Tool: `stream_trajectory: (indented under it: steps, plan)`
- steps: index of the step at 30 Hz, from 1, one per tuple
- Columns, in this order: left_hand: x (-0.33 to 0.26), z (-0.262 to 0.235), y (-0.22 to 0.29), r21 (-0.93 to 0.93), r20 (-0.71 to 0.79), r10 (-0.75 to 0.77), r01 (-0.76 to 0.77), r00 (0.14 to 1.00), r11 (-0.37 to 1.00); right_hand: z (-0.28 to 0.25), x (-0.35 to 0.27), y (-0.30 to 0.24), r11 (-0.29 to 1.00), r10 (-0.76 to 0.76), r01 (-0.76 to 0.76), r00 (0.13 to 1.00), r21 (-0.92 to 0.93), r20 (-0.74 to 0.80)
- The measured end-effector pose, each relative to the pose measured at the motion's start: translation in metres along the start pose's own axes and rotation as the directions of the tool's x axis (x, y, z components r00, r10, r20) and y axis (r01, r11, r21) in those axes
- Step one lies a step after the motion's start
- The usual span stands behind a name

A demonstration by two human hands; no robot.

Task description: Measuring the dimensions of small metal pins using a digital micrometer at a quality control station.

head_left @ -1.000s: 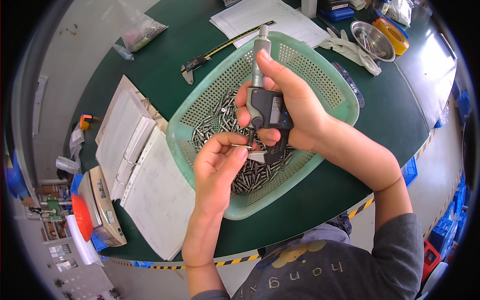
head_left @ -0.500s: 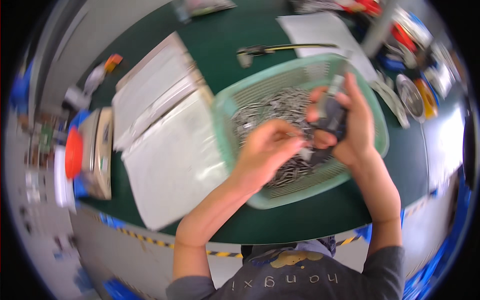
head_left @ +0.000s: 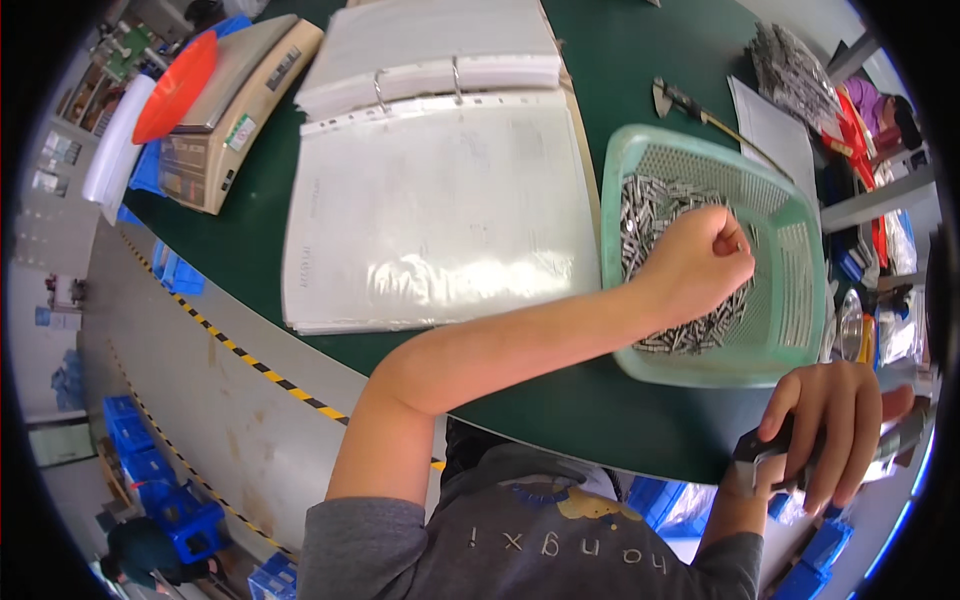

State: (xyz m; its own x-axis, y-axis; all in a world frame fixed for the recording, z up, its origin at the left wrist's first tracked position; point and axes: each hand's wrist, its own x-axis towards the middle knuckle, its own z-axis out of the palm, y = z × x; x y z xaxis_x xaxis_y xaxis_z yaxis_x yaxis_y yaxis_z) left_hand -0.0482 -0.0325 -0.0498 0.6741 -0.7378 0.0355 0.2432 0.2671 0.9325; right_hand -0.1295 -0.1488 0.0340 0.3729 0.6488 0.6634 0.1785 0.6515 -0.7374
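Observation:
My left hand (head_left: 697, 258) is closed above the green plastic basket (head_left: 690, 372), its thumb and fingers curled together. Whatever it may hold is too small or hidden to make out. Small silver metal pins (head_left: 665, 215) lie heaped in the basket, mostly on its left side, beneath and around that hand. Off the basket's near right corner, by the table's edge, my right hand (head_left: 832, 432) wraps round a black and silver caliper (head_left: 762, 450). Its metal jaws show beside the thumb, while the fingers cover most of its body.
An open ring binder (head_left: 440, 210) with plastic sleeves lies left of the basket. A scale (head_left: 225, 130) with a red dish (head_left: 175, 88) stands at the far left. Behind the basket, a second caliper (head_left: 690, 105) rests partly on white paper (head_left: 785, 140). Bagged metal parts (head_left: 790, 75) sit farther back.
The view has turned, so the basket now appears farther right. My right hand has left the space over the basket, carrying the caliper to its near right. My left hand stays over the pins.

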Motion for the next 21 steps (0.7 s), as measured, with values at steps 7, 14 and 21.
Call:
stream_trajectory:
  steps: [7, 14, 21]
  plan:
    - [0.005, -0.002, 0.003, 0.046, 0.092, -0.044, 0.040, 0.995, 0.998, 0.039, 0.020, 0.007, 0.879, -0.317, 0.304, 0.948, 0.368, -0.024]
    - [0.001, -0.001, 0.009, 0.120, 0.111, -0.059, 0.046, 0.992, 0.992, 0.047, 0.023, 0.000, 0.755, -0.192, 0.226, 0.974, 0.616, -0.122]
    - [-0.001, -0.003, 0.013, 0.157, 0.123, -0.083, 0.063, 0.989, 0.986, 0.037, 0.019, 0.004, 0.785, -0.362, 0.375, 0.924, 0.494, -0.126]
